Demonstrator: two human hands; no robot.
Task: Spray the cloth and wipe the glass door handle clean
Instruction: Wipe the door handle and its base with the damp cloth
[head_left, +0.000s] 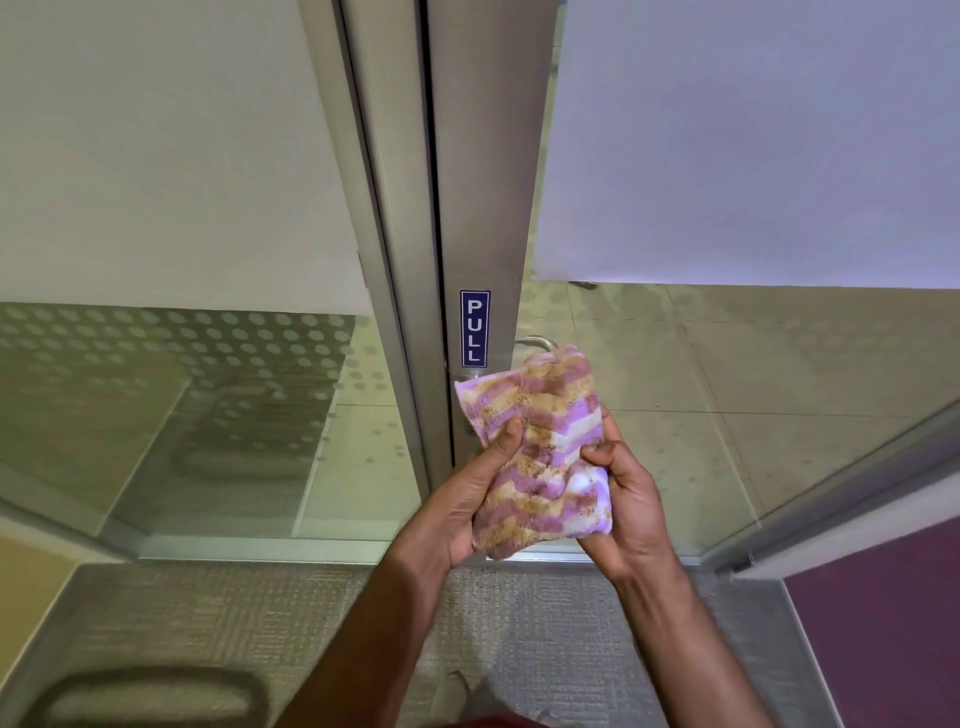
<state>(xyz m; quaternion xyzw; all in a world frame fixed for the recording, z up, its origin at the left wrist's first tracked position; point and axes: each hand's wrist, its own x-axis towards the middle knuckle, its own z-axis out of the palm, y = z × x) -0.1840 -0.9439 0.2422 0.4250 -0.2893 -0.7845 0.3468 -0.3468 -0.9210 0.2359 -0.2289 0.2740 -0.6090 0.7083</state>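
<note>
Carpeted doorway at a glass door, cloth bunched in 2 hands just short of the handle.

Nearest is the carpet (218, 613); above it the left hand (467, 499) grasps the folded cloth (540, 457) with its thumb pressed on the front, and the right hand (623, 499) grips the cloth's other edge with curled fingers. Behind the cloth's top edge sits the handle (535, 344), mostly hidden, just beside the PULL sign (474, 327) on the frame (483, 156). No spray bottle is in view, so I cannot tell whether the cloth is damp; a dry wipe would likely smear. The thick fold could skip the handle's underside, and pressing on the lever might swing the door.
</note>
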